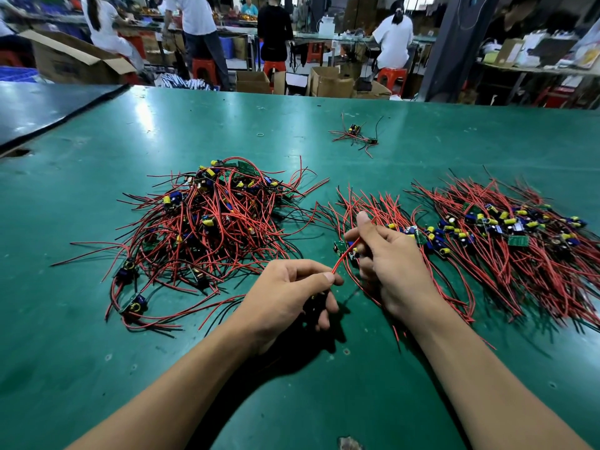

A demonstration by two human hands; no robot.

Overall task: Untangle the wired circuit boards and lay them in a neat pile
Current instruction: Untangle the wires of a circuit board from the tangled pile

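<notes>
Above green table (97, 352), left hand (285, 293) and right hand (393, 261) pinch red wire (344, 257) slanting far-right.

Bright overhead light glares on the green table (156, 118); edges bend, background soft.

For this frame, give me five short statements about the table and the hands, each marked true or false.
1. A red wire runs between the left hand and the right hand. True.
2. The tangled heap lies to the right of the hands. False: it lies to their left, and the tidier pile is on the right.
3. The table is green. True.
4. The left hand lies flat and holds nothing. False: it pinches the end of the red wire.
5. A few stray boards lie apart, farther back on the table. True.
</notes>
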